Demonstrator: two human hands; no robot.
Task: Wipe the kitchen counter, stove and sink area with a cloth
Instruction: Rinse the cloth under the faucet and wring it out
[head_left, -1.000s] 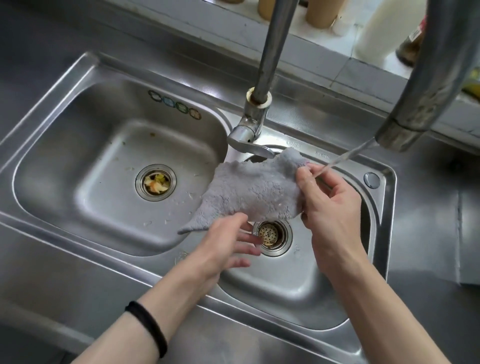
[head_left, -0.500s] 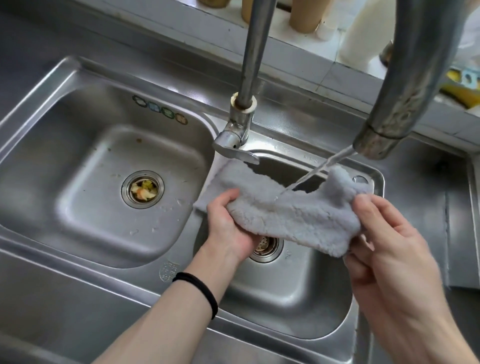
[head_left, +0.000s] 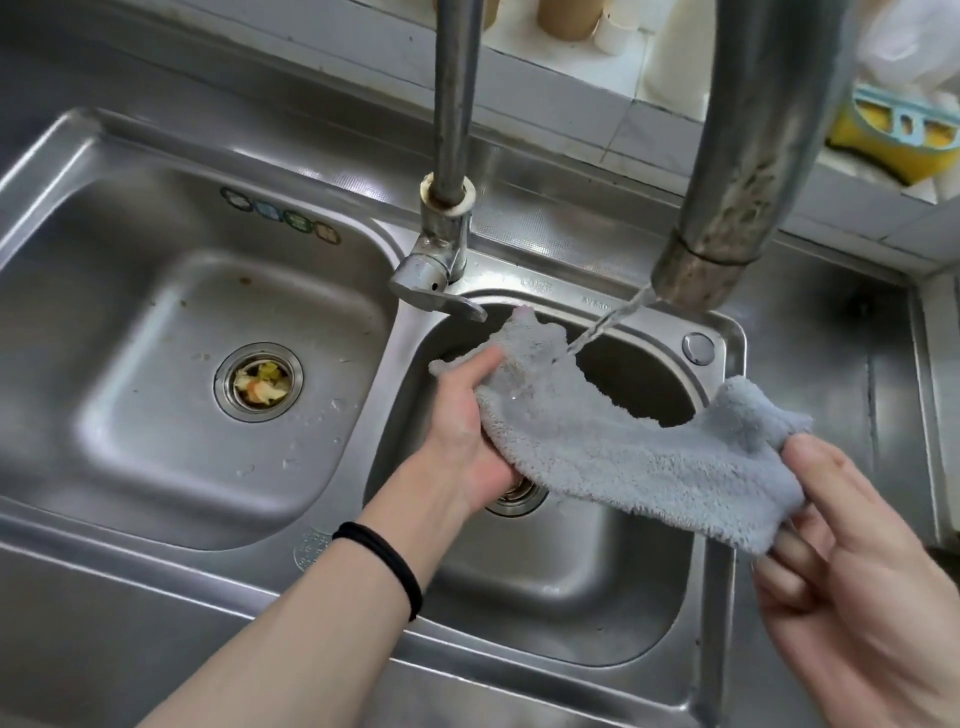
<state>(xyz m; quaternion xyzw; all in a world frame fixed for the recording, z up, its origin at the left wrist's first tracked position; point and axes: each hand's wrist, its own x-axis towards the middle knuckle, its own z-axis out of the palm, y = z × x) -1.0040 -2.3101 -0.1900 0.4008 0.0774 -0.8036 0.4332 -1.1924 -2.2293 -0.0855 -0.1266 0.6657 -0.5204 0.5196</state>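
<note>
two hands hold the grey-blue cloth (head_left: 623, 452) stretched out over the right basin of the steel sink (head_left: 208, 561). the left hand (head_left: 462, 431) grips the left end, thumb on top and fingers curled underneath, just above the right drain (head_left: 519, 499). the right hand (head_left: 857, 561), nearer and further right, pinches the other end between thumb and fingers. a thin stream of water (head_left: 602, 327) slants down from the spout (head_left: 727, 208) and lands on the far-left part of the cloth, close to the left thumb.

this looks to me like the wetting step, with no wiping begun. most of the cloth toward the right end seems fluffy and dry. doing it well would mean passing the whole length under the stream, keeping it low inside the basin so splashes stay there, then wringing it until damp rather than dripping. the flow is thin, so bunching the cloth under it may soak it faster.

in the left basin the strainer (head_left: 258, 382) is full of food scraps, with specks and droplets on the floor around it — those would smear if wiped before being picked out. the tap's lever (head_left: 436, 283) juts out just beyond the left hand, near enough to knock. the spout hangs big and close and hides part of the tiled ledge (head_left: 597, 98) behind. on that ledge at the far right sits a yellow sponge (head_left: 878, 150) in a pale blue holder (head_left: 904, 111). the steel table (head_left: 841, 364) to the right of the sink looks dull and streaked — work yet to do. a black band (head_left: 384, 561) circles the left wrist.
</note>
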